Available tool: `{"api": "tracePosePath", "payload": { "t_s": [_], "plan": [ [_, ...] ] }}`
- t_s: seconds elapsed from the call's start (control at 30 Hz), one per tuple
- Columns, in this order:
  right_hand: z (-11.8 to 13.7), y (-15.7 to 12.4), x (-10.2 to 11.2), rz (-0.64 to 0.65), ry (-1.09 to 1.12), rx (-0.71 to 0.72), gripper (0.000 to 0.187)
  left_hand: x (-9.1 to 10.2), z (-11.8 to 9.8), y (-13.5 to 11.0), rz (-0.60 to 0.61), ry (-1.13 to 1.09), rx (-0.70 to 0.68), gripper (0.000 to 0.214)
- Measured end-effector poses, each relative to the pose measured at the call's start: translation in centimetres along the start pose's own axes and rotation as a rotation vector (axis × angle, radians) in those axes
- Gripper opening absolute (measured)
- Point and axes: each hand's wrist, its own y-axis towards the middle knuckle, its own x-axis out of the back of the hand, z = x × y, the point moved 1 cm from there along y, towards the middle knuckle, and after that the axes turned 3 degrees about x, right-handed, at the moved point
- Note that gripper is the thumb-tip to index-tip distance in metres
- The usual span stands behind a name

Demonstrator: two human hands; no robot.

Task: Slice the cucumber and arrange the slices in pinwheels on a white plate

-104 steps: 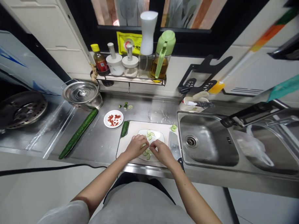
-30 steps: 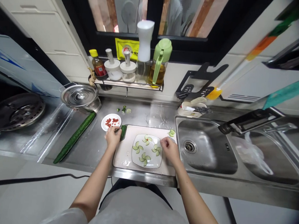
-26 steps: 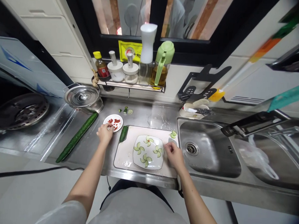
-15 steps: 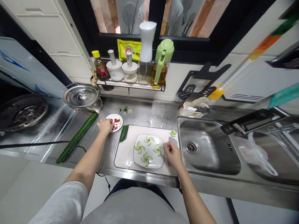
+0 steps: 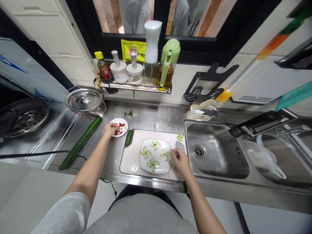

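Note:
My left hand [image 5: 110, 129] reaches over a small white plate [image 5: 126, 123] of diced red bits [image 5: 121, 125]. Its fingertips are pinched among the bits; whether one is between them I cannot see. Close to the right rim of a squarish white plate [image 5: 144, 166], my right hand [image 5: 179, 158] has thumb and forefinger together, and what they hold, if anything, is hidden. Thin cucumber slices [image 5: 152, 163] form several pinwheels on that plate, the top one with a red dot at its centre. The plate rests on a white cutting board [image 5: 129, 160].
A cut cucumber piece [image 5: 129, 138] and more slices [image 5: 180, 137] lie on the board's upper corners. A long cucumber [image 5: 80, 142] and a lidded steel pot [image 5: 86, 101] are at left. At right is a sink [image 5: 221, 153]; a condiment shelf [image 5: 136, 88] hangs behind.
My left hand has moved slightly further over the small plate, its fingers now deeper among the red bits. The right hand has stayed beside the larger plate. The view has shifted a little.

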Motion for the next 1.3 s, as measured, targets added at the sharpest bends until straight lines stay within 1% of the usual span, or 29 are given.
{"api": "tracePosePath", "payload": {
  "t_s": [0.07,0.17,0.3,0.4,0.47,0.5,0.57,0.63,0.67,0.7,0.73,0.8,0.87,0.97,1.03,1.1,1.17,1.23,1.27,1.3],
  "plan": [
    [0.3,0.0,0.0,-0.004,0.005,0.002,0.027,0.2,0.1,-0.3,0.049,-0.157,0.031,0.028],
    [0.7,0.0,0.0,0.000,0.007,0.010,0.027,0.7,0.1,-1.0,0.092,-0.299,0.071,0.034],
    [0.9,0.0,-0.3,0.011,0.004,0.011,0.027,1.3,0.4,-1.6,0.166,-0.431,0.167,0.039],
    [0.9,0.0,-0.6,0.026,-0.010,0.019,0.028,1.3,0.7,-1.8,0.221,-0.467,0.183,0.038],
    [0.8,-0.2,-0.7,0.028,-0.026,0.028,0.028,1.3,0.9,-1.9,0.222,-0.433,0.155,0.034],
    [0.8,-0.2,-0.7,0.026,-0.033,0.032,0.028,1.3,1.0,-2.0,0.197,-0.394,0.129,0.030],
    [0.8,-0.4,-0.6,0.025,-0.044,0.032,0.029,1.3,1.1,-2.1,0.086,-0.238,0.054,0.023],
    [0.8,-0.5,-0.5,0.024,-0.054,0.030,0.030,1.5,1.2,-2.3,-0.055,-0.010,-0.030,0.017],
    [0.8,-0.6,-0.5,0.024,-0.060,0.031,0.030,1.5,1.2,-2.4,-0.100,0.093,-0.067,0.014],
    [0.8,-0.7,-0.4,0.024,-0.066,0.032,0.031,1.5,1.2,-2.4,-0.118,0.167,-0.099,0.013],
    [0.8,-0.7,-0.4,0.025,-0.073,0.033,0.031,1.5,1.3,-2.5,-0.113,0.207,-0.124,0.012],
    [0.9,-0.9,-0.3,0.028,-0.084,0.029,0.031,1.2,1.4,-2.7,-0.071,0.181,-0.151,0.013],
    [0.9,-1.0,-0.3,0.035,-0.090,0.021,0.031,0.8,1.5,-3.0,-0.015,0.041,-0.140,0.017],
    [0.9,-1.2,-0.4,0.041,-0.083,0.027,0.030,0.2,1.6,-3.3,0.058,-0.207,-0.082,0.024],
    [1.0,-1.4,-0.4,0.041,-0.073,0.039,0.030,0.0,1.4,-3.6,0.051,-0.260,-0.043,0.028],
    [1.0,-1.5,-0.4,0.037,-0.061,0.047,0.029,0.0,1.1,-4.0,0.004,-0.254,-0.014,0.031],
    [1.2,-1.6,-0.4,0.032,-0.036,0.052,0.028,-0.1,0.5,-4.7,-0.009,-0.260,0.016,0.033],
    [1.6,-1.6,-0.3,0.027,-0.002,0.052,0.028,-0.5,-0.4,-5.9,0.063,-0.282,0.025,0.036],
    [1.8,-1.6,-0.4,0.026,0.016,0.053,0.028,-0.8,-0.9,-6.7,0.118,-0.289,0.013,0.037],
    [2.1,-1.6,-0.4,0.024,0.032,0.054,0.028,-1.2,-1.6,-7.7,0.189,-0.295,-0.030,0.039]
  ]
}}
